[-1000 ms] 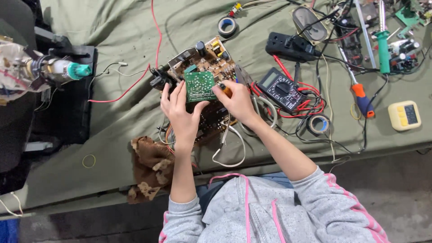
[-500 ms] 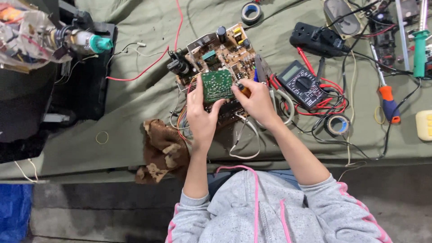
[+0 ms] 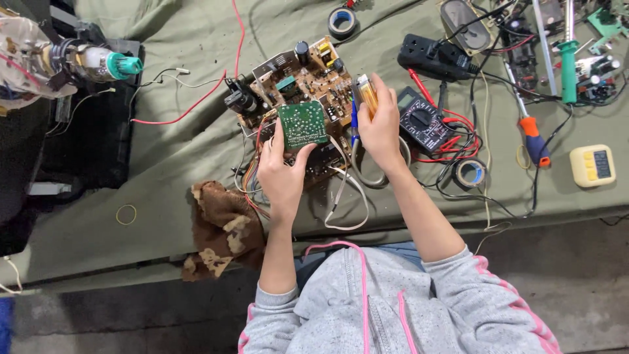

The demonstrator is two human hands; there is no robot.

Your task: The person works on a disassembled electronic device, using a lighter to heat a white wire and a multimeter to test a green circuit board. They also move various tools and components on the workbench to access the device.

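My left hand [image 3: 283, 177] holds a small green circuit board [image 3: 302, 123] by its lower edge, tilted up over a larger brown circuit board [image 3: 308, 78] crowded with parts and wires. My right hand [image 3: 381, 131] is just right of the green board and is closed around a tool with a clear amber handle [image 3: 367, 95]; a blue part [image 3: 354, 121] runs down beside the hand. Loose white and coloured wires [image 3: 347, 196] trail from the boards under both hands.
A black multimeter [image 3: 422, 121] with red leads lies right of my right hand. Tape rolls [image 3: 470, 173] [image 3: 343, 21], a power strip [image 3: 436, 58], an orange-handled screwdriver [image 3: 534, 141], a green-handled one [image 3: 569, 62] and a yellow timer [image 3: 593, 165] lie around. A brown rag [image 3: 223, 229] hangs off the front edge.
My right hand has come off the green board and lifted to the right with the amber-handled tool. The left hand still holds the green board. The camera has moved closer.
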